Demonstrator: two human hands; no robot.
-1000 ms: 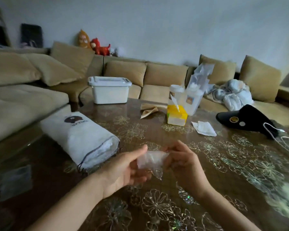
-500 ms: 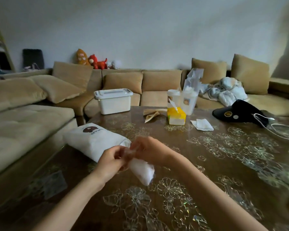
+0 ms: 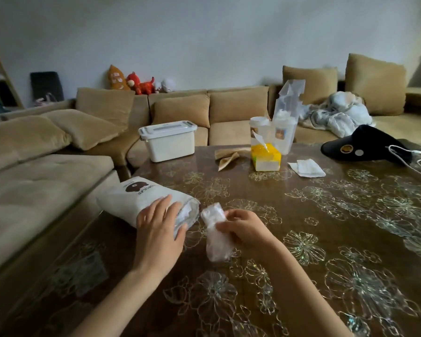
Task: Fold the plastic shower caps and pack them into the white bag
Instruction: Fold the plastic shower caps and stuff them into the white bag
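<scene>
Folded shower cap (image 3: 214,235), judged light, soft, slippery, is pinched mid-bundle by right hand (image 3: 247,229); white bag (image 3: 136,198) mouth is pressed by flat-fingered left hand (image 3: 159,229).

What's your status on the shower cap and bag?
Left hand rests on white fabric bag at its mouth. Right hand grips folded clear plastic shower cap just outside the opening, not yet in. Nothing between them.

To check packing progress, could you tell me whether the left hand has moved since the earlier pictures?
Yes. The left hand let go of the folded shower cap and shifted left onto the white bag, near its mouth.
</scene>
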